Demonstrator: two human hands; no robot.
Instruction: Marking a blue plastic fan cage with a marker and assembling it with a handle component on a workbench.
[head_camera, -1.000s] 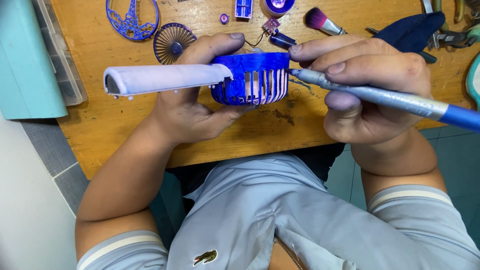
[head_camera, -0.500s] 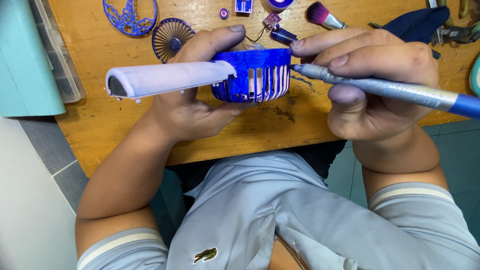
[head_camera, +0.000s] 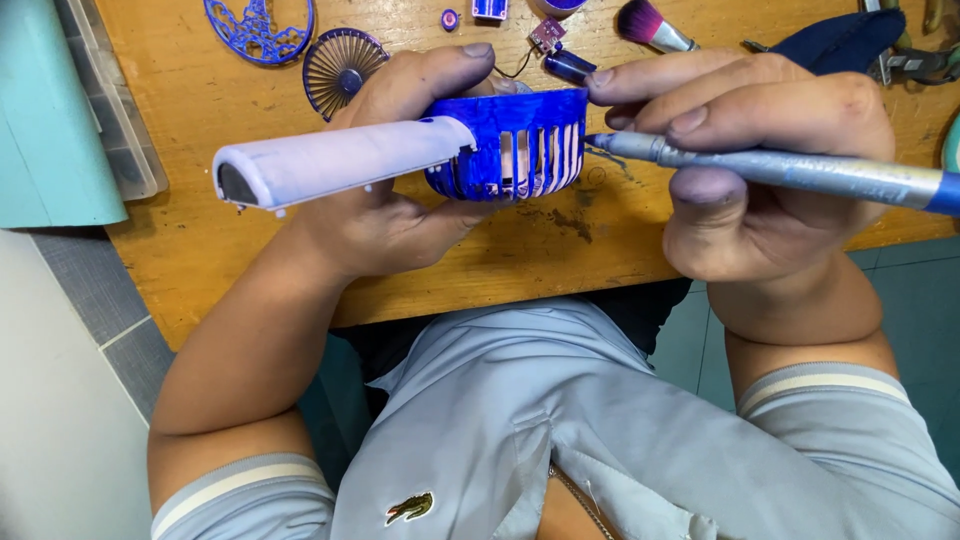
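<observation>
Held above the near edge of the wooden worktop (head_camera: 250, 270): a small blue slatted plastic cage with a long white handle (head_camera: 440, 155), cradled in the left hand (head_camera: 390, 200), thumb curled over the rim and fingers closed beneath. Right hand (head_camera: 760, 170) pinched shut around a silver-grey pen-like tool with a blue end (head_camera: 790, 172), tip touching the slats. Probably light and stiff but brittle at the thin ribs, possibly smeary with fresh paint; safest taken by the handle or solid rim.

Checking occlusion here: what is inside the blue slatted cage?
Through the slats of the blue slatted cage, the left hand shows as skin tone; anything deeper inside is hidden.
</observation>
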